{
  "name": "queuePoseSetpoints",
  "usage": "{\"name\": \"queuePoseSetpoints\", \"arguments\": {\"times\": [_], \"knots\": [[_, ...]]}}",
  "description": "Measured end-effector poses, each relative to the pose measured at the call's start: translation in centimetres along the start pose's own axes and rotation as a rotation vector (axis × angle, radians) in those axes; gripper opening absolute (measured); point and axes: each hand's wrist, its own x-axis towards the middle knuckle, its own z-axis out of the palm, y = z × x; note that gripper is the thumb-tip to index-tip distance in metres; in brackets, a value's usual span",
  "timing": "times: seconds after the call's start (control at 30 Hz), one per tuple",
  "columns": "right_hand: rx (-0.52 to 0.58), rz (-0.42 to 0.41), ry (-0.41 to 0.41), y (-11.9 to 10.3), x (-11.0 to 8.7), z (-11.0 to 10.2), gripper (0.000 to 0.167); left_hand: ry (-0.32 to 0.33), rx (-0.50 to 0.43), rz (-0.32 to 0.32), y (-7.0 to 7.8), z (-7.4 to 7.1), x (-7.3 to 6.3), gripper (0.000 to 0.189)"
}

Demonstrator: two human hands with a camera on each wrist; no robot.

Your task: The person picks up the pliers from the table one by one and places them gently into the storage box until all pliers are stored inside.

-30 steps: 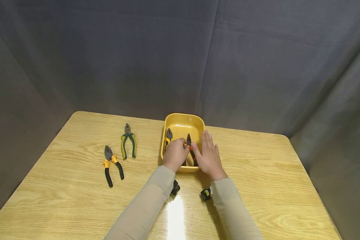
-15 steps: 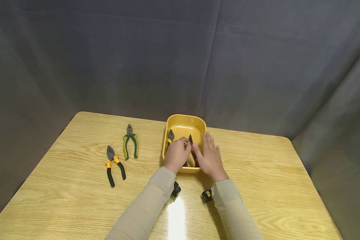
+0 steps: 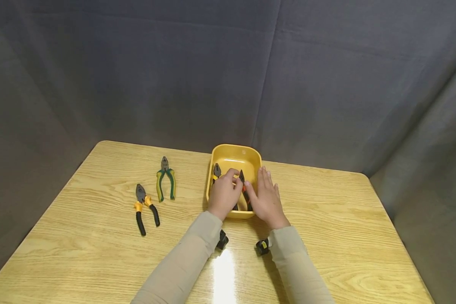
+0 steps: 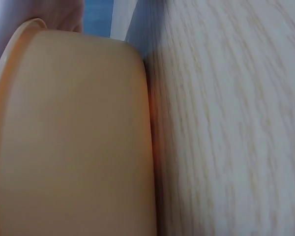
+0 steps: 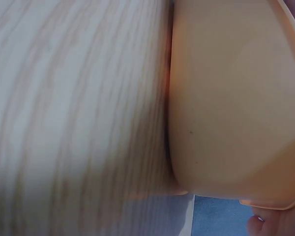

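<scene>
touching a yellow bin (image 3: pixel 241 214) is the right hand (image 3: pixel 267 198).

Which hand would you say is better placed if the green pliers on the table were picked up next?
Probably the left hand: it is nearer the green pliers, which lie left of the box. The right hand is at the box's right wall and would likely have to reach across.

Two pliers (image 3: pixel 140 195) on table (image 3: pixel 80 236), left of bin (image 3: pixel 233 214), more pliers (image 3: pixel 245 195) inside, curtain (image 3: pixel 175 76) behind
</scene>
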Motion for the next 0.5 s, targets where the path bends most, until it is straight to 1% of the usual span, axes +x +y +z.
{"name": "queuePoseSetpoints", "arguments": {"times": [0.33, 0.5], "knots": [[0.004, -0.012, 0.014, -0.13, -0.04, -0.22, 0.079, 0.042, -0.060, 0.019, 0.01, -0.06, -0.11, 0.026], [-0.005, -0.008, 0.011, -0.14, -0.13, -0.22, 0.082, 0.090, -0.123, 0.013, -0.27, 0.08, -0.23, 0.027]]}}
